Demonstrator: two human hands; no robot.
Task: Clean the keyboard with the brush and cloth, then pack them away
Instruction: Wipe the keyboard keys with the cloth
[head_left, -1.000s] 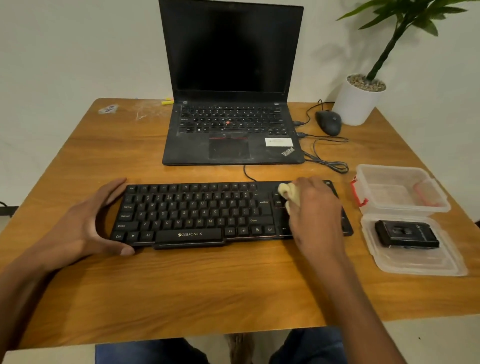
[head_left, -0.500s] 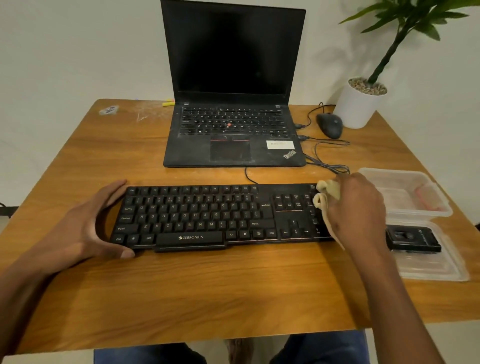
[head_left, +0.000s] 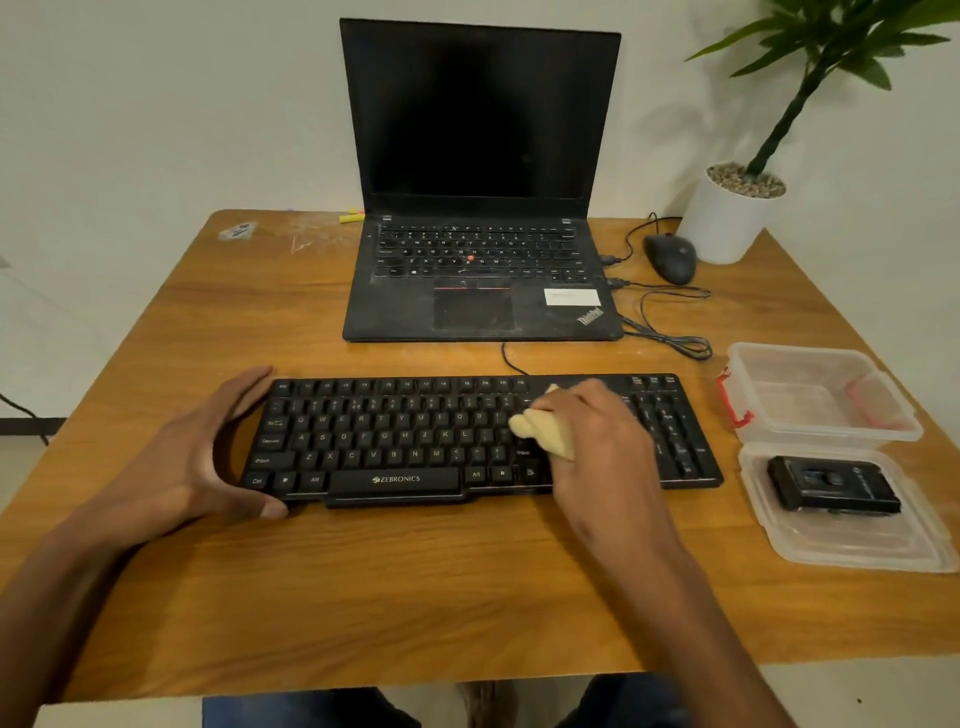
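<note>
A black keyboard (head_left: 395, 441) lies across the wooden table (head_left: 363, 597) in front of me. My left hand (head_left: 182, 467) clasps its left end, thumb at the front edge and fingers at the back. My right hand (head_left: 597, 441) presses a bunched pale yellow cloth (head_left: 545, 434) onto the keys right of centre, near the enter and shift keys. A black brush case (head_left: 834, 483) rests on the clear lid (head_left: 857, 545) at the right. The open clear box (head_left: 821, 395) with red clips stands behind the lid.
An open black laptop (head_left: 478, 280) sits behind the keyboard. A wired mouse (head_left: 670, 257) and looped cables (head_left: 670, 332) lie to its right. A white plant pot (head_left: 727, 218) stands at the back right corner. A yellow marker (head_left: 350, 217) lies at the far edge.
My right hand and the cloth swept from the keyboard's right end leftward to the keys right of centre. The left hand kept its hold.
</note>
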